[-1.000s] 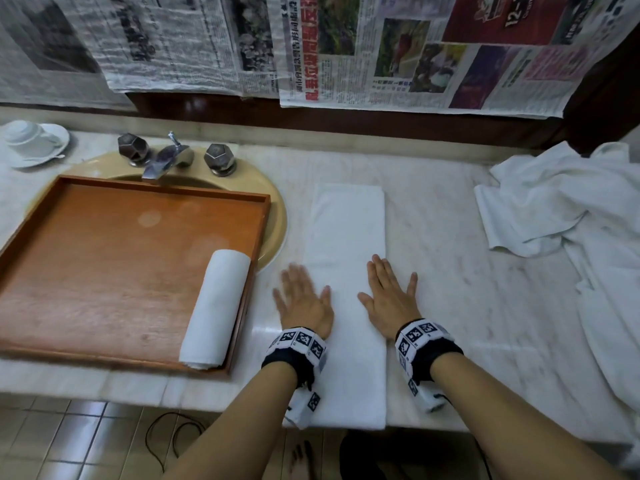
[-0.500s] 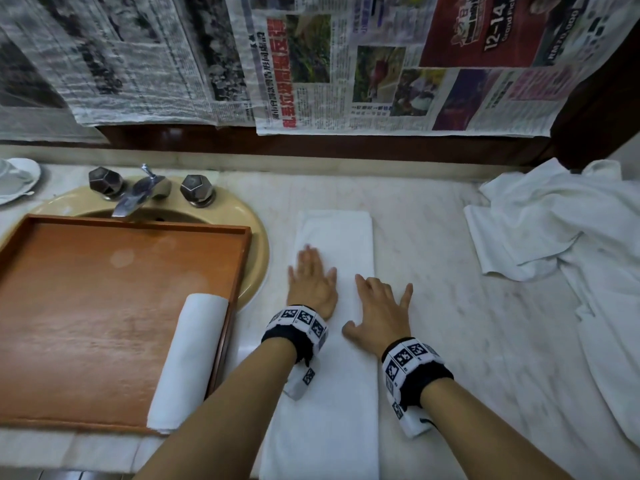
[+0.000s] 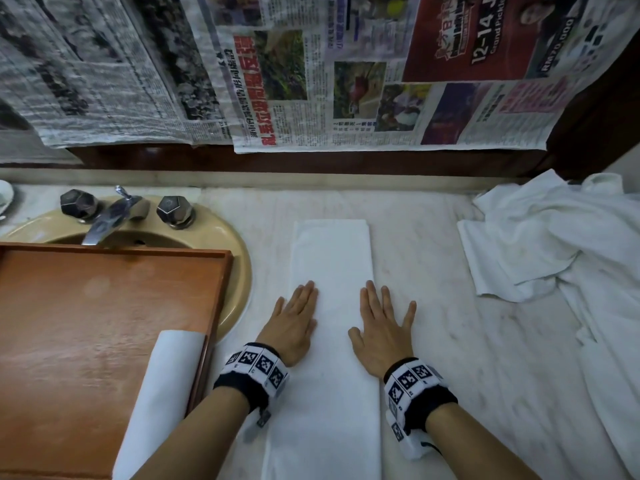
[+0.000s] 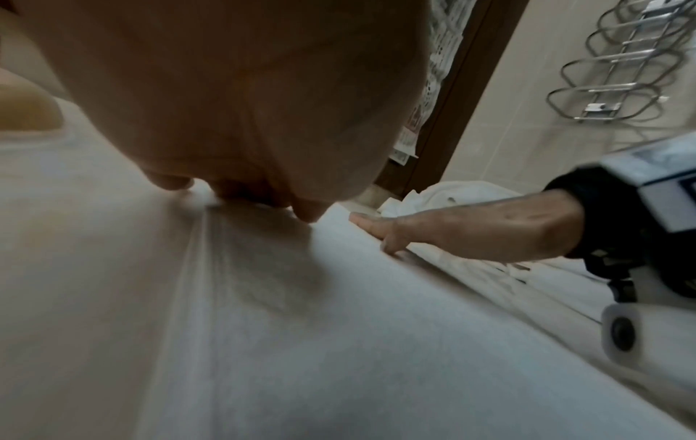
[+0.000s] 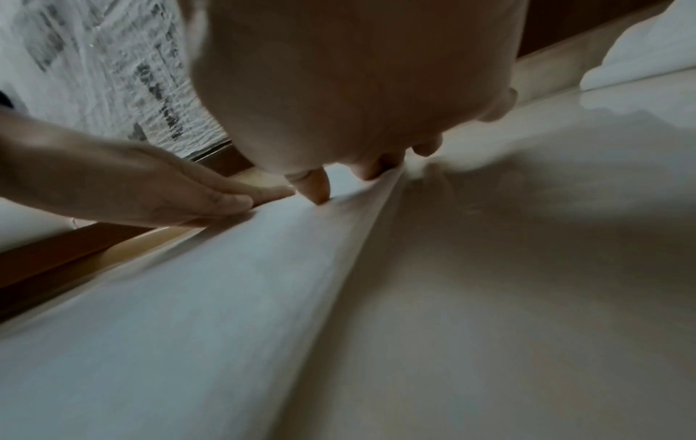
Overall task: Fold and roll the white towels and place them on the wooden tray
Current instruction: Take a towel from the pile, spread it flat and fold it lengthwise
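A white towel point(image 3: 330, 258), folded into a long narrow strip, lies on the marble counter and runs away from me. My left hand point(image 3: 294, 320) lies flat on its left edge, fingers straight. My right hand point(image 3: 382, 327) presses flat on its right edge with fingers spread, partly on the counter. The left wrist view shows the towel point(image 4: 339, 342) under my palm and the right hand point(image 4: 463, 235) beside it. In the right wrist view the towel point(image 5: 188, 327) sits below my straight fingers. A rolled white towel point(image 3: 162, 393) sits at the right side of the wooden tray point(image 3: 104, 306).
The tray rests over a beige sink point(image 3: 239, 258) with a metal faucet point(image 3: 114, 216). A heap of loose white towels point(image 3: 561, 254) lies at the counter's right. Newspaper point(image 3: 311, 71) covers the wall behind. A white cup's saucer point(image 3: 5, 195) peeks in at far left.
Both hands have slid farther up the folded towel and moved apart to its two long edges, staying flat. The camera has tilted and come closer to the counter.
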A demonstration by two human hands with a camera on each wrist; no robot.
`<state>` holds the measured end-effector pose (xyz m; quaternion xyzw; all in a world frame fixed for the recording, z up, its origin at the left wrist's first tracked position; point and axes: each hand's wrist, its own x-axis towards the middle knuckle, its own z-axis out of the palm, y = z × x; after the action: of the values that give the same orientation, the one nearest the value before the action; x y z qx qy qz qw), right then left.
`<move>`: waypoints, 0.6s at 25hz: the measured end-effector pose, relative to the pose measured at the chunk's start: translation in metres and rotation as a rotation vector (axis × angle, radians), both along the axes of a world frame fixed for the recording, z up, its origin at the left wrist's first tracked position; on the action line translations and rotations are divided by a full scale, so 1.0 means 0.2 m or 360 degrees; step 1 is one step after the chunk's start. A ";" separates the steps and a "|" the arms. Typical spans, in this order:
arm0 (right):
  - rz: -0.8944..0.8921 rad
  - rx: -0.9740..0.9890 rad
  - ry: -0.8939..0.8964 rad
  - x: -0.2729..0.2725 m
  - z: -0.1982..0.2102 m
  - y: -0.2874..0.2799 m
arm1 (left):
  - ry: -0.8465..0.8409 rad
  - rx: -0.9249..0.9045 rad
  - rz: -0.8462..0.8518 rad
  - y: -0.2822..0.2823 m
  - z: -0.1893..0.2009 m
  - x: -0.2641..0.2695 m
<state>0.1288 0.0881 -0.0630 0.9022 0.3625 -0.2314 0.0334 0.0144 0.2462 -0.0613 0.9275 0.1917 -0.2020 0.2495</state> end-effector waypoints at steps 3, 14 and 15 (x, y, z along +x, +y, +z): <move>-0.0018 -0.0014 0.0048 0.15 -0.02 0.07 | 0.0069 0.0055 -0.0013 0.07 -0.01 0.15; 0.0075 -0.0133 0.0062 0.73 -0.02 0.47 | 0.0183 0.0152 0.0025 0.46 -0.01 0.73; 0.0083 -0.0163 0.0060 0.76 -0.01 0.50 | 0.0211 0.0165 0.0034 0.49 -0.01 0.76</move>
<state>0.2813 0.1888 -0.0647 0.8850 0.3742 -0.2655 0.0787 0.1664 0.3435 -0.0633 0.9216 0.2279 -0.2503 0.1901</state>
